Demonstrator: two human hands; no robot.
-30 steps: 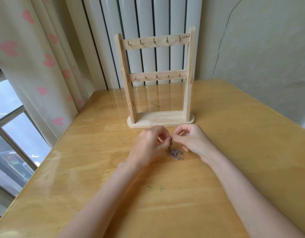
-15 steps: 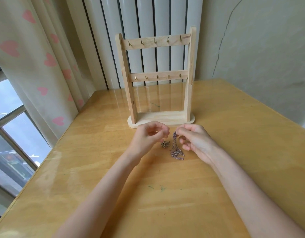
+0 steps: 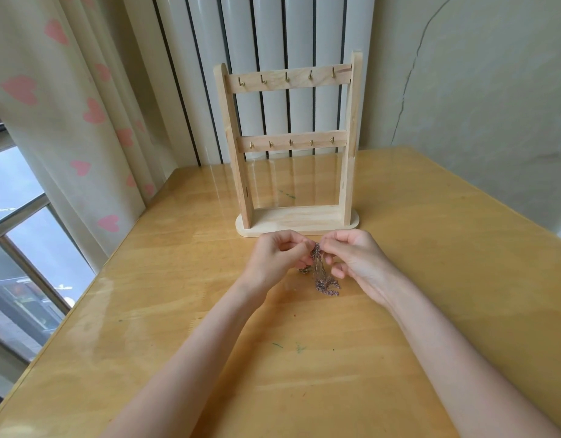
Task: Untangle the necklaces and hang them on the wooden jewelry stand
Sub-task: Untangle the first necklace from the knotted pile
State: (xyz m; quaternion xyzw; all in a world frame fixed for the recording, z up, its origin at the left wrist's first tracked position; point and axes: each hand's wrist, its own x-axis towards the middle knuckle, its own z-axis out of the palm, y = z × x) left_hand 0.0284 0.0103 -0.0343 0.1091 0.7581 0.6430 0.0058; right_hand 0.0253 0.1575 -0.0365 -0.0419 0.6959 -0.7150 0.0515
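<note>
**Entry: tangled necklaces, held in front of an empty stand**

Item: necklaces, a knotted clump of fine pinkish-silver chain. The top of the clump was lifted between two hands; the lower loops trailed down to rest on the worktop. A small brownish piece, perhaps a pendant or a second chain, lay just beside the clump under the left hand; too small to tell which.

Left hand: fingers curled, tips pinched on the upper end of the chain.

Right hand: likewise closed, thumb and forefinger nipping the same knot from the other side.

Stand: pale wood, upright, just beyond the hands, two rails of small brass hooks, all bare. Nothing yet hung.

Condition: untangling stage, by my judgement early.

Risks noted: pulling the two pinches apart could draw the knot tighter rather than free it. A sharp tug might snap so thin a chain. The trailing loops, dragging on the worktop, could catch the small piece and snarl again.
</note>
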